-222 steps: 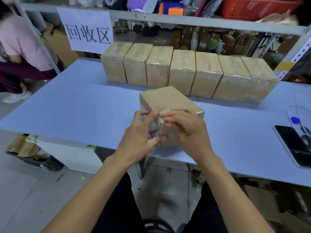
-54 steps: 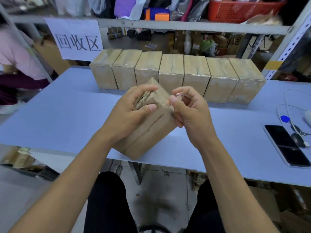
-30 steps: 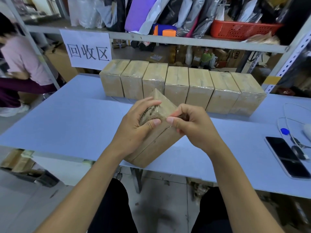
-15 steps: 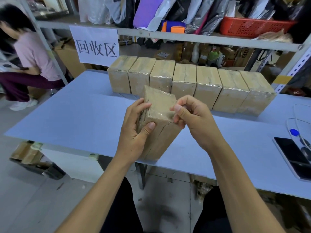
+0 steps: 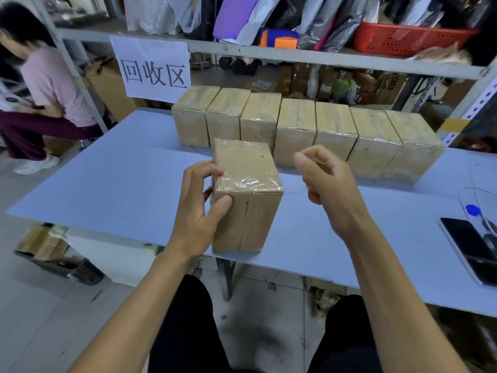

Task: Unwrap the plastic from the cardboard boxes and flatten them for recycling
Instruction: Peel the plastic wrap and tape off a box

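A cardboard box (image 5: pixel 248 170) wrapped in clear plastic stands upright near the front edge of the blue table (image 5: pixel 107 189). My left hand (image 5: pixel 197 211) grips its left side, with the thumb on the front face and the fingers round the left wall. My right hand (image 5: pixel 330 184) hovers just to the right of the box, apart from it. Its fingers are curled and I see nothing between them. Several more wrapped boxes (image 5: pixel 295 125) stand in a row at the back of the table.
A black phone (image 5: pixel 473 249) and a white cable with a blue tag (image 5: pixel 472 211) lie at the table's right end. A metal shelf with a paper sign (image 5: pixel 153 68) and a red basket (image 5: pixel 403 39) stands behind. A person in pink (image 5: pixel 51 84) sits at far left.
The box has gone from tilted on a corner to standing upright on the table. My right hand has come off its top corner and moved right. My left hand keeps its hold.
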